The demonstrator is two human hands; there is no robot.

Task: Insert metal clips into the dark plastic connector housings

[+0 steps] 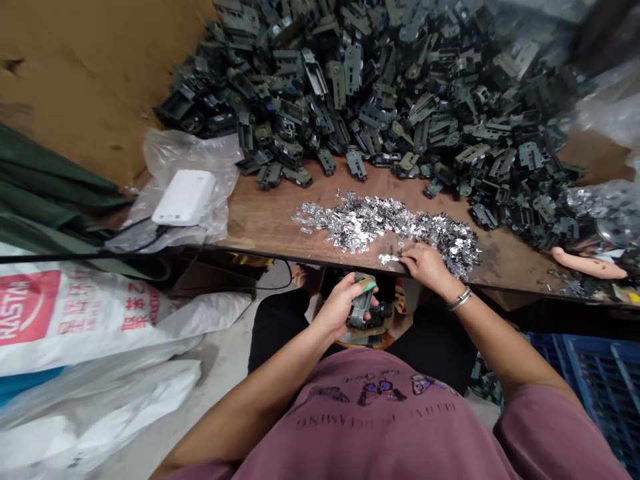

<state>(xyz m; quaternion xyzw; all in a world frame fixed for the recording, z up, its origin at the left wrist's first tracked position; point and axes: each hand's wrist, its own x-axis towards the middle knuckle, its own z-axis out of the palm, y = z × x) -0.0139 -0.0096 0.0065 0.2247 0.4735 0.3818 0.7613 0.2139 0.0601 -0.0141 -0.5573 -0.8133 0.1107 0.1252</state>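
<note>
Below the table edge, my left hand (345, 303) is wrapped round a dark grey-green plastic housing (361, 308). Something bright green shows by the thumb of that hand. My right hand (425, 265), with a silver bracelet at the wrist, rests at the front edge of the table, its thumb and fingers pinched together on a small metal piece that they mostly hide. A few loose silver metal pieces (389, 258) lie beside the fingertips. Just behind stretches a heap of small shiny metal pieces (360, 223).
A large pile of similar dark housings (370, 87) covers the back of the wooden table (265, 213). A white box-shaped device (184, 198) with cables lies on plastic film at left. Between my legs is a container holding more housings. Blue crates (600, 373) stand lower right, white sacks (100, 313) left.
</note>
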